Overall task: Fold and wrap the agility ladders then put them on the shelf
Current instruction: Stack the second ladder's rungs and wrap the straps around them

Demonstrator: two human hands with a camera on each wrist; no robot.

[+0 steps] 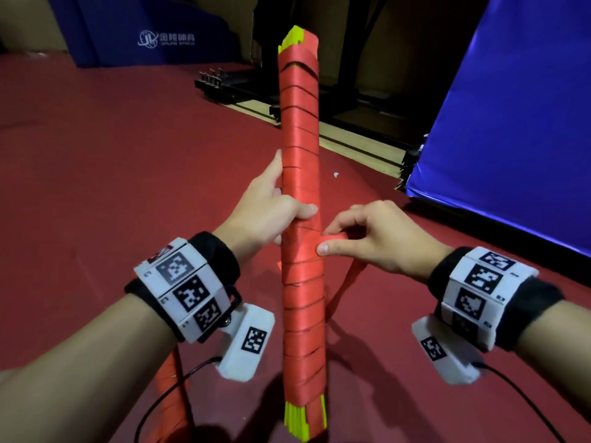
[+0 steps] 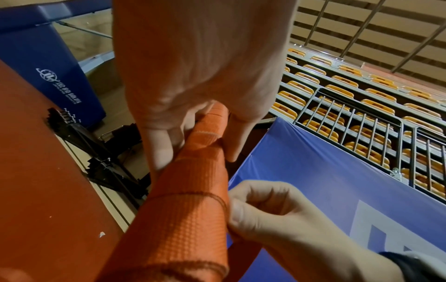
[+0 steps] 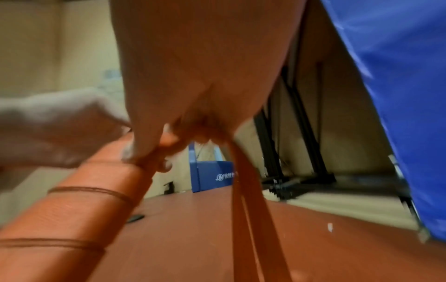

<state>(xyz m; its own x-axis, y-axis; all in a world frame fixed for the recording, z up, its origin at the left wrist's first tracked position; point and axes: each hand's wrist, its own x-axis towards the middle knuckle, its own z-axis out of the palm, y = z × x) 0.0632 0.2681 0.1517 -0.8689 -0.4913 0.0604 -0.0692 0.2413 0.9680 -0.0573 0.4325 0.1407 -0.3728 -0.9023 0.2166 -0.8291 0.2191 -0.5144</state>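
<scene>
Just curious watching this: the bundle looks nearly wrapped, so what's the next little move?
Probably tuck the loose strap under a wrap. The right hand pinches its end against the bundle, which the left hand grips, and the tail hangs free.

Head view looks down; wrist views close, sharing wrapped ladder.

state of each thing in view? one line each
ladder bundle: folded, wrapped along its length in red strap, held upright.
strap tail: loose, hanging from the right hand.
yellow rungs: ends sticking out at both ends of the wrap.
left hand: grips the bundle mid-length.
right hand: pinches the strap against the bundle.
</scene>
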